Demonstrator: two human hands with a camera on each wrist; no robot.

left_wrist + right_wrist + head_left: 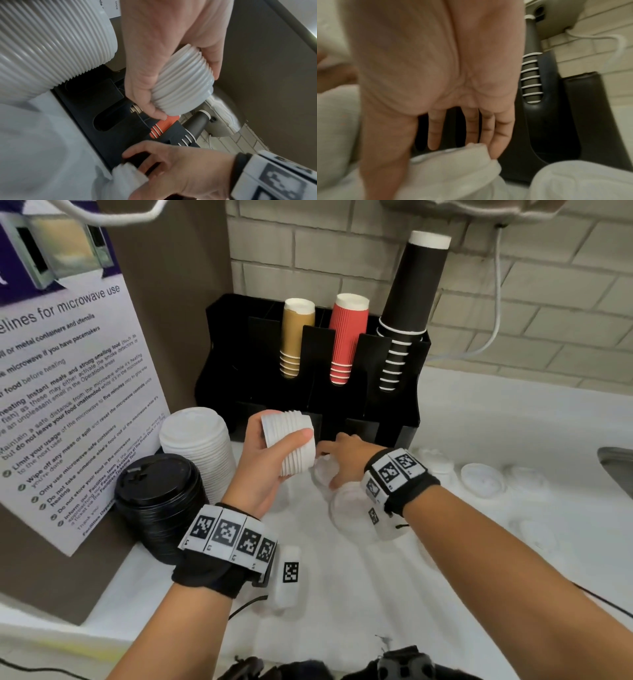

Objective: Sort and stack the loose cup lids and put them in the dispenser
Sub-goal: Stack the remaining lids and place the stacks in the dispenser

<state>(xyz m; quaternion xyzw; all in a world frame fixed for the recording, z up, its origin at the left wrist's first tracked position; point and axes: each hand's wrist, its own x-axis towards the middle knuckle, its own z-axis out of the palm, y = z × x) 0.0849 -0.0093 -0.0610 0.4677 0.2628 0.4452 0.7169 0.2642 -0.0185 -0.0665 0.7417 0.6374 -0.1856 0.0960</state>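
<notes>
My left hand (284, 438) grips a short stack of small white lids (296, 457) on its side, thumb across the front, just before the black dispenser (394, 412). The left wrist view shows the same stack (185, 88) in that hand (169, 83). My right hand (330, 463) reaches down beside it to a loose white lid (323, 470) on the counter at the dispenser's foot, thumb on the near rim and fingers over the far rim. In the right wrist view the hand (453, 147) meets that lid (453, 162), blurred.
A tall white lid stack (198, 446) and a black lid stack (157, 494) stand at left by a notice board (68, 371). Brown (296, 337), red (347, 337) and black cups (407, 313) fill the dispenser. More loose lids (483, 479) lie right; a sink (616, 463) is at the far right.
</notes>
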